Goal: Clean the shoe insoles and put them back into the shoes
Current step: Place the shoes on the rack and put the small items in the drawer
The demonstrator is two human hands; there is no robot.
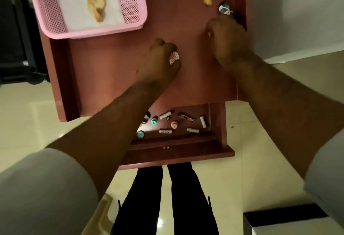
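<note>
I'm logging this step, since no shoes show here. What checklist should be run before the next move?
1. Left hand has a firm hold on the small round white thing: ok.
2. Right hand holds something: cannot tell, fingers hidden.
3. Blue and white wrapper is within reach: ok, just beyond the right hand.
4. Shoes or insoles in sight: not ok.
5. Drawer is shut: not ok, it stands open.
</note>
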